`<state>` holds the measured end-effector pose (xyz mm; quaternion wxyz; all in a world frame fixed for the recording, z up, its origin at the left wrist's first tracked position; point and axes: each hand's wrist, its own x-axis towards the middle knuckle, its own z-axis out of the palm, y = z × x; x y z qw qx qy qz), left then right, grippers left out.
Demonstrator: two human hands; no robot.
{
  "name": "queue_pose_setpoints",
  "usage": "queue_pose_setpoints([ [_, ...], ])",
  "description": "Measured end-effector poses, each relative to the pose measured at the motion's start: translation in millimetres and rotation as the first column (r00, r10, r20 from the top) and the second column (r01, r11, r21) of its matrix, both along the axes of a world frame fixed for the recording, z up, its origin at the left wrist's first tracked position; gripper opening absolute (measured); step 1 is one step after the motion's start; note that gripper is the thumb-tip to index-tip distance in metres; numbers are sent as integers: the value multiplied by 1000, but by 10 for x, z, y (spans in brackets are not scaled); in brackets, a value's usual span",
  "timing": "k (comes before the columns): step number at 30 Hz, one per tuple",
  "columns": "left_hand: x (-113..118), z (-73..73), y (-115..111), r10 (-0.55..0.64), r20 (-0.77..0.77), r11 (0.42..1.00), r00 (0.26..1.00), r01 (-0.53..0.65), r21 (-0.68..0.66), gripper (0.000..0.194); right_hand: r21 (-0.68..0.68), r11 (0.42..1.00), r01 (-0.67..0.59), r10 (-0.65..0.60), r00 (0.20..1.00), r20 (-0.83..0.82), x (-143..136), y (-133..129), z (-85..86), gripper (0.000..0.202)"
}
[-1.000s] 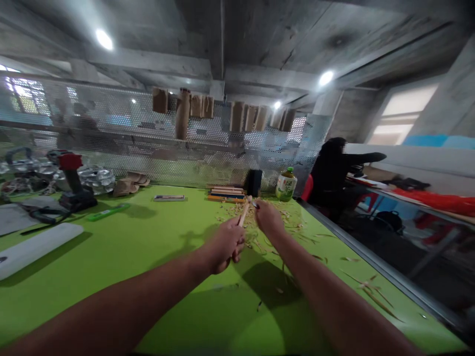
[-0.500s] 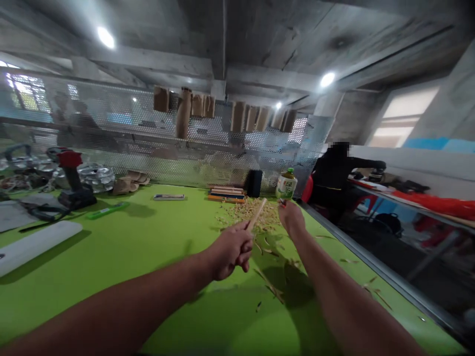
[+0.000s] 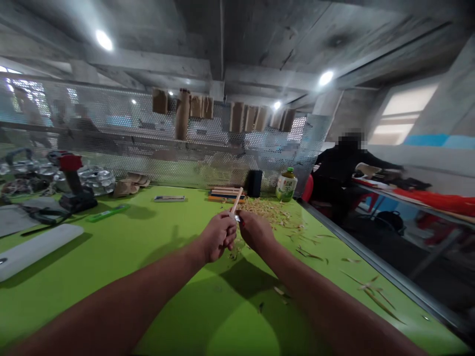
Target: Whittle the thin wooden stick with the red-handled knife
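A thin, pale wooden stick points up and away from me, its lower end inside my closed left hand. My right hand is closed on a small knife, of which a shiny blade and a bit of red show between the hands. The blade lies against the stick just above my left fingers. Most of the knife is hidden by my right hand. Pale wood shavings are scattered behind and to the right of my hands on the green table.
At the back are a drink bottle, a black block and a stack of sticks. On the left lie a red drill, a green packet and a white bar. A person sits at the right.
My right hand has moved left and nearer, bringing the knife against the stick. My left hand has shifted slightly left with the stick. The person at the right has leaned and reached further out.
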<state>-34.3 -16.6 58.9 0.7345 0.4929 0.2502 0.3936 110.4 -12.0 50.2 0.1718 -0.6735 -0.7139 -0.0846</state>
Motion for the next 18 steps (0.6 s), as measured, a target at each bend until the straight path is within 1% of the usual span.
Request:
queue_pose_setpoints([
  [3,3,16,2,-36,6,999,999,36,-37,21,25,999,32,-33,998,46,43,15,20,31],
  [7,21,64,-67,-86,36,993,996,89,-80,39,121,991,50,-58,996,69,144,72,21,29],
  [9,31,71,-113,-93,33,989,995,96,-115,48,137,989,52,-61,996,64,223,116,18,30],
  [11,39,46,-151,-109,32,985,993,113,-132,55,132,986,100,-105,994,33,332,166,22,31],
  [14,49,-36,-173,-159,47,980,986,164,-115,65,148,967,208,-207,978,-19,515,231,33,33],
  [15,53,-62,-171,-178,49,977,983,183,-108,67,161,962,222,-220,975,-30,561,247,34,33],
  [18,60,-102,-164,-205,46,973,978,209,-97,71,189,959,212,-208,977,-41,633,285,32,35],
])
